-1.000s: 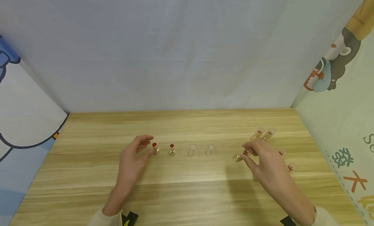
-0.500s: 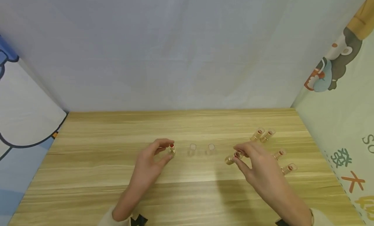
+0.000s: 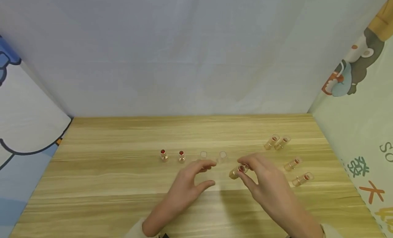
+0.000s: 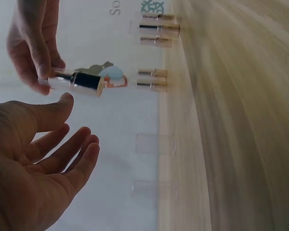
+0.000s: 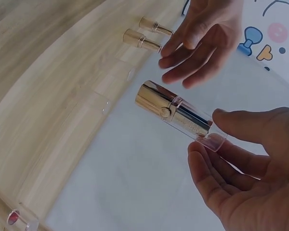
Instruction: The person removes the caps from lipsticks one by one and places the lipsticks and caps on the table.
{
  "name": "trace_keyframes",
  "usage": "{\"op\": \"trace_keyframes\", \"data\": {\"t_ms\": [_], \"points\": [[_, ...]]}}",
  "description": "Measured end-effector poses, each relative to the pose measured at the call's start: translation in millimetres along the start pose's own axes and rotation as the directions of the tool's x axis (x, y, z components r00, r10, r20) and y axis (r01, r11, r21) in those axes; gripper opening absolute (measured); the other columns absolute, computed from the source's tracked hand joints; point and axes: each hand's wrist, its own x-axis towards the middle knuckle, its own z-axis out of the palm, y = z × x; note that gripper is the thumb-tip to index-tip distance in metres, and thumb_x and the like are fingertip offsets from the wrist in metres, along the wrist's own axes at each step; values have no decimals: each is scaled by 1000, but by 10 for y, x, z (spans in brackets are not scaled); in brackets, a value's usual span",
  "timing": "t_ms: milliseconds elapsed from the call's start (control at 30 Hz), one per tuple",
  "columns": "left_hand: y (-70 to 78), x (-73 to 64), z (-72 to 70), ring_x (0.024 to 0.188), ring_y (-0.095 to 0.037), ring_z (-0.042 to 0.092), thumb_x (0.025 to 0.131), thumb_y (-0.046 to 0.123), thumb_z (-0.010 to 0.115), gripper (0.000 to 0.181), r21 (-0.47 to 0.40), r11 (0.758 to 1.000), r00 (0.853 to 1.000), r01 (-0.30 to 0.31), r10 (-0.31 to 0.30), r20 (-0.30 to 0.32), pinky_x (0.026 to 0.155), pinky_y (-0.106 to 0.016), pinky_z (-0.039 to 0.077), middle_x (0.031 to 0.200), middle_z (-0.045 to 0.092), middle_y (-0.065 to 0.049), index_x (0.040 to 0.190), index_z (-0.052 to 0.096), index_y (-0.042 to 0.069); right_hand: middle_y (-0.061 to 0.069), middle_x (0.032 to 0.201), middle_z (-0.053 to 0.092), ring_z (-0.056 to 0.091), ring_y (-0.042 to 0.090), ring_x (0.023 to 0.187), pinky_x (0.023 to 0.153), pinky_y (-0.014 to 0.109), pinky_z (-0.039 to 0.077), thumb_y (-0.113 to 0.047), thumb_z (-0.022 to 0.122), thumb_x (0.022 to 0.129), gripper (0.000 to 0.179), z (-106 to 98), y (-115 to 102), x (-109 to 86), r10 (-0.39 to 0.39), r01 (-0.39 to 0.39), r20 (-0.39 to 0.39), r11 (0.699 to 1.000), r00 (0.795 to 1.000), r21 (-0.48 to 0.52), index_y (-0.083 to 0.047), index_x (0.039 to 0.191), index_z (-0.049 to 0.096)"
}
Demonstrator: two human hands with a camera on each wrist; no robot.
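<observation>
Up above the tabletop [image 3: 107, 186] with one capped lipstick [image 3: 236, 171], pinching it between thumb and fingertips of the right hand [image 3: 267, 181], and only near the end of its clear cap [image 5: 190, 120]. Pointing its gold base [image 5: 153, 98] toward the left hand [image 3: 188, 183], empty and well open, with a wide gap between thumb and fingers. A touchy spot! Could drop straight out of that cap, given a loose fit and nothing under the base. Could tumble in any hand-to-hand pass, too, with a release before a firm second hold. And watch low: near the left fingertips in the head view, two loose caps [image 3: 204, 154], probably light, easy to topple with a careless sweep. Farther left, two uncapped lipsticks [image 3: 164, 156], likely to smear or tip on a stray knock.
</observation>
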Motion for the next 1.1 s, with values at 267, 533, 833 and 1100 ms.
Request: {"op": "trace_keyframes", "data": {"t_ms": [267, 533, 833, 1100], "points": [[74, 25, 208, 117, -20, 69, 87, 14, 84, 54, -14, 1000, 996, -26, 27, 89, 103, -32, 59, 131, 72, -5, 137, 64, 13, -7, 100, 72, 71, 11, 93, 78, 32, 64, -6, 90, 78, 33, 25, -65, -28, 25, -28, 59, 998, 998, 51, -16, 104, 73], [44, 16, 282, 113, -16, 71, 89, 12, 82, 46, -53, 998, 994, -36, 41, 97, 100, -28, 59, 126, 74, -2, 132, 67, 14, -10, 99, 72, 68, 5, 90, 77, 28, 63, -9, 91, 78, 31, 56, -84, -69, 52, -61, 94, 993, 994, 96, -17, 103, 73], [21, -11, 308, 104, -10, 73, 91, 10, 79, 40, -114, 994, 994, 7, 6, 112, 97, -27, 60, 119, 76, -1, 130, 68, 13, -15, 99, 71, 66, 3, 91, 79, 26, 61, -11, 90, 80, 32, 45, -68, -116, 69, -87, 123, 986, 990, 143, -18, 107, 73], [-10, -36, 294, 100, -9, 73, 91, 12, 79, 30, -137, 991, 994, 4, 11, 113, 94, -26, 61, 113, 77, 1, 121, 72, 15, -17, 101, 72, 68, 2, 92, 81, 26, 62, -7, 89, 80, 37, 88, 5, -156, 114, -146, 150, 964, 982, 221, -23, 110, 72]]}}
